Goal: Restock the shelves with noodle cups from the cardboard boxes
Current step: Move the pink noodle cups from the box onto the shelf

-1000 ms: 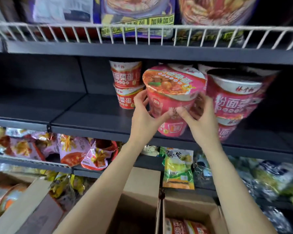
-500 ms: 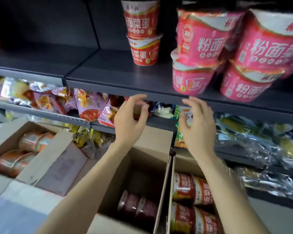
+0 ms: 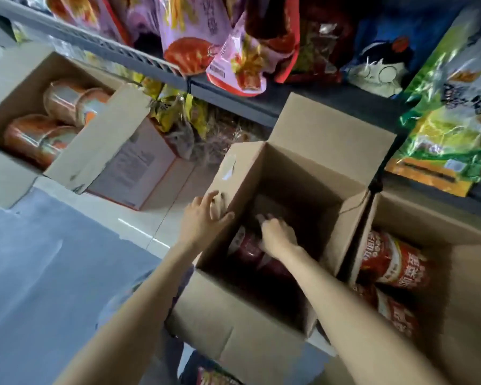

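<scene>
The tall brown cardboard box in the middle (image 3: 264, 315) is taken as the landmark. Its flaps are folded open so that the cups inside can be reached. The left hand (image 3: 206, 218) is laid on the left rim of this box with fingers spread and straight; nothing is gripped, and the box seems to be held steady this way. The right hand (image 3: 275, 234) is put down inside the box, over the dark red noodle cups (image 3: 247, 248) at the bottom. Its fingers are bent downward toward a cup, but it cannot be told whether a cup is gripped yet, because the fingertips are blurred and in shadow.

About two dark red cups can be made out deep in this box, lying on their sides. To the right of it, a second open brown cardboard box (image 3: 456, 343) is seen, with two bright red noodle cups (image 3: 392, 262) lying on their sides. Far to the left, a third open brown box (image 3: 9, 173) is seen, with about four orange noodle cups wrapped in clear film (image 3: 39, 134). So three boxes are counted.

Behind the middle box, a dark metal shelf (image 3: 331, 104) is filled with bright snack bags (image 3: 195, 37). The shelf for noodle cups is not in view. A cup is probably about to be lifted out
</scene>
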Tool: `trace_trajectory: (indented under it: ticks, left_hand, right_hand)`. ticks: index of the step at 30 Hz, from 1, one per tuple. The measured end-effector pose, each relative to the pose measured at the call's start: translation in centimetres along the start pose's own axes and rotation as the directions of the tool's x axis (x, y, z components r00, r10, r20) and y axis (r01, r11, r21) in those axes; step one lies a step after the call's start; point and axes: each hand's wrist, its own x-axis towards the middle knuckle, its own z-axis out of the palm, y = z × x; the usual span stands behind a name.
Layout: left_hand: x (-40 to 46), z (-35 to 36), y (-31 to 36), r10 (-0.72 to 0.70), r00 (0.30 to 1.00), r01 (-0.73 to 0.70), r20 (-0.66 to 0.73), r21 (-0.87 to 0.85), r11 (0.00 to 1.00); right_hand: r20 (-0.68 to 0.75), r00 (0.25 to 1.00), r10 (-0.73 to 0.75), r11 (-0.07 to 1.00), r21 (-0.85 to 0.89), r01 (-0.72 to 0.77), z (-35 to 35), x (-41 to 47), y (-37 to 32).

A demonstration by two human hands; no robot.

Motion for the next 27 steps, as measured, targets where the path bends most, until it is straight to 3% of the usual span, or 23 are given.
trace_trajectory:
  ticks: [8, 13, 17, 20, 24, 27]
  left_hand:
    - [2.6, 2.5, -0.6, 0.128, 0.992, -0.126, 0.018, -0.056, 0.990]
    - [2.7, 2.9, -0.6, 0.200, 0.980, -0.200, -0.001, -0.055, 0.978]
    - [2.6, 3.2, -0.8, 0.206, 0.979, -0.205, 0.004, -0.070, 0.976]
    - [2.7, 3.3, -0.9, 0.202, 0.979, -0.200, 0.014, -0.070, 0.977]
    - [2.6, 3.3, -0.6, 0.206, 0.979, -0.206, 0.001, -0.004, 0.979]
    - [2.6, 3.4, -0.6, 0.168, 0.986, -0.168, 0.003, 0.052, 0.984]
  right_hand:
    - [0.262, 0.930, 0.257, 0.966, -0.098, -0.240, 14.5, 9.2, 4.5]
    - [0.238, 0.913, 0.331, 0.943, -0.037, -0.332, 22.9, 11.9, 9.0]
    - [0.278, 0.942, 0.189, 0.982, -0.027, -0.189, 19.7, 11.9, 8.3]
    - [0.269, 0.949, 0.167, 0.985, -0.004, -0.173, 18.2, 12.1, 8.7]
    - [0.184, 0.972, 0.145, 0.986, -0.113, -0.126, 12.9, 9.5, 7.8]
    - [0.032, 0.988, 0.148, 0.971, -0.196, -0.139, 8.7, 6.9, 6.3]
